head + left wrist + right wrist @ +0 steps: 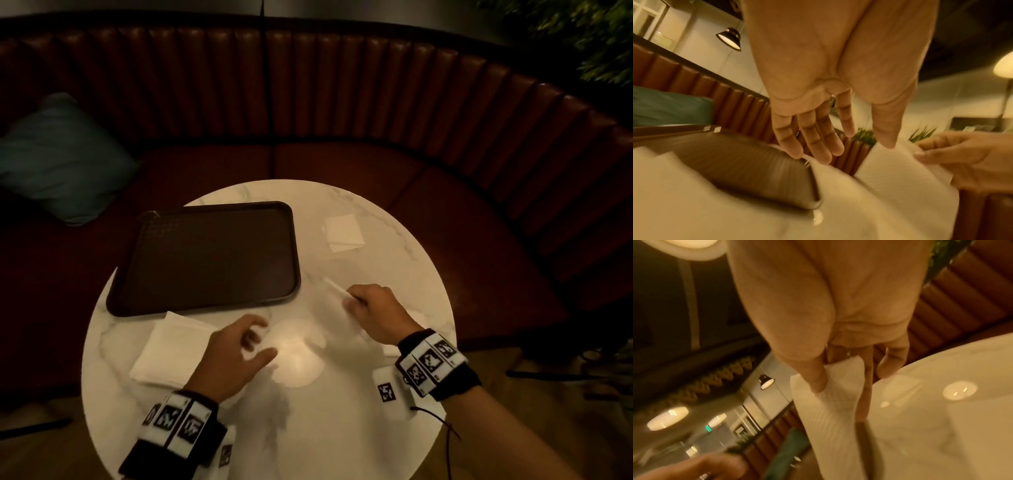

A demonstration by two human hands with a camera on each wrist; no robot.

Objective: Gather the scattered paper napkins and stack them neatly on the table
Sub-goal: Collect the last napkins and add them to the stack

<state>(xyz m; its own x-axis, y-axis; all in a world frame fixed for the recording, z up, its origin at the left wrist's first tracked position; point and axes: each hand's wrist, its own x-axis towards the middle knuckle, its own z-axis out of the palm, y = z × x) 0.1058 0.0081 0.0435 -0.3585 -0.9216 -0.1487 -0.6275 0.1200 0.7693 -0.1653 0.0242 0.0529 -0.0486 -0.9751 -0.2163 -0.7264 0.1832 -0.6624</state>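
Note:
My right hand point(351, 299) pinches a white paper napkin point(334, 287) between thumb and fingers, lifted just above the round marble table point(342, 428) right of centre. In the right wrist view the thumb point(818, 382) presses onto this napkin point(828, 418). My left hand point(262, 339) hovers open over the table's middle, fingers spread and empty, close to the held napkin point(900, 175). A folded napkin pile point(168, 349) lies at the front left. Another napkin point(343, 233) lies at the far right. A further napkin point(416, 317) shows partly under my right wrist.
A dark brown tray point(205, 253) covers the table's left back part, its corner overhanging the rim. A curved brown leather bench point(342, 102) wraps round the far side, with a teal cushion point(61, 161) on it. A lamp's bright reflection point(298, 353) sits mid-table.

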